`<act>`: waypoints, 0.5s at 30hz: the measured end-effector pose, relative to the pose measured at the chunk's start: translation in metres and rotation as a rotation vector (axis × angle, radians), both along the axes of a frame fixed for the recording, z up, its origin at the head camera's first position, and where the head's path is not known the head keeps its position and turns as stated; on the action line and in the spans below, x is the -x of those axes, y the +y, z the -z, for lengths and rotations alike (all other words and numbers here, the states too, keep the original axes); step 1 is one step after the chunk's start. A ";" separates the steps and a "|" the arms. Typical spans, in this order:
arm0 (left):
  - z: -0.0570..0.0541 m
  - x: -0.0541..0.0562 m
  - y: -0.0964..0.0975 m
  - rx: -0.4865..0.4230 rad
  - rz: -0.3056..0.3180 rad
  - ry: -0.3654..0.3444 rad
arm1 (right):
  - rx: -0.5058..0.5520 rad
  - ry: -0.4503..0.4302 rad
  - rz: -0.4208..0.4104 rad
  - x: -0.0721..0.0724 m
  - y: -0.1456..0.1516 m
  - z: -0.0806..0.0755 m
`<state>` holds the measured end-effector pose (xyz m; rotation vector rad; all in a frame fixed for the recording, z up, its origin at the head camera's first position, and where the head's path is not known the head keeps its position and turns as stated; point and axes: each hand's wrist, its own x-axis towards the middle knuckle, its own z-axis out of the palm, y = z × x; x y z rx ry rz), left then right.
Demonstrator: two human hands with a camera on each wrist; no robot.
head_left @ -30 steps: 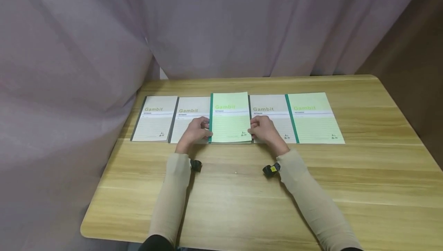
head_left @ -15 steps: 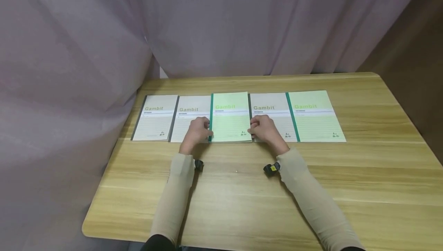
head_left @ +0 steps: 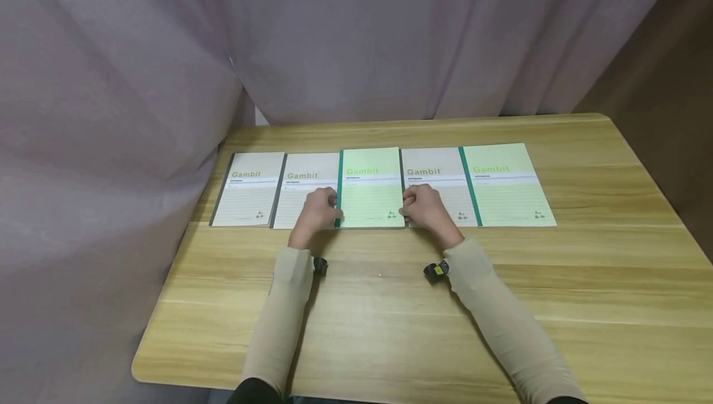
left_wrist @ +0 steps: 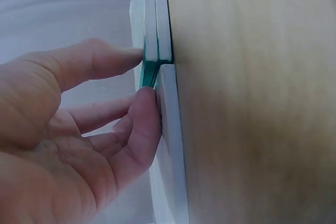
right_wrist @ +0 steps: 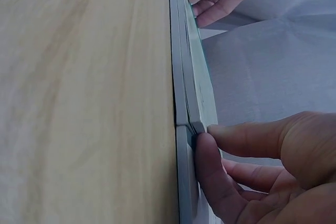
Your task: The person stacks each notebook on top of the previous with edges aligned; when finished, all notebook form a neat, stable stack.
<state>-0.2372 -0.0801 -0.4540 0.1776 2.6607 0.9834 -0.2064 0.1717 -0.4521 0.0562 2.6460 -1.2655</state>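
Observation:
A light green notebook (head_left: 370,197) with a green spine sits mid-row, between my hands. At its left edge, the thumb and fingers of my left hand (head_left: 316,211) pinch the spine near the lower corner. My right hand (head_left: 426,207) pinches the opposite edge at about the same height. In the left wrist view, this green notebook (left_wrist: 150,24) lies on top of another notebook (left_wrist: 164,24), their edges nearly lined up. The right wrist view shows my right thumb and forefinger at the corner of the upper notebook (right_wrist: 197,103).
Two white notebooks with grey spines lie to the left, the outer one (head_left: 250,197) and the inner one (head_left: 298,197). Right of the middle are another white notebook (head_left: 440,187) and a green one (head_left: 507,197). A curtain (head_left: 356,39) hangs behind the wooden table (head_left: 379,330).
The middle notebook's lower edge has settled slightly, closer over the one beneath. My left wrist has shifted a little to the right; both hands keep their pinch.

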 end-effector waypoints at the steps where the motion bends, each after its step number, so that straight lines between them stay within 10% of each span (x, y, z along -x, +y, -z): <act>1: 0.000 0.000 0.000 -0.003 -0.002 0.001 | -0.004 0.001 0.000 0.000 0.000 0.000; 15: -0.008 -0.007 0.005 -0.065 -0.071 0.034 | 0.004 0.012 0.022 -0.008 0.013 -0.003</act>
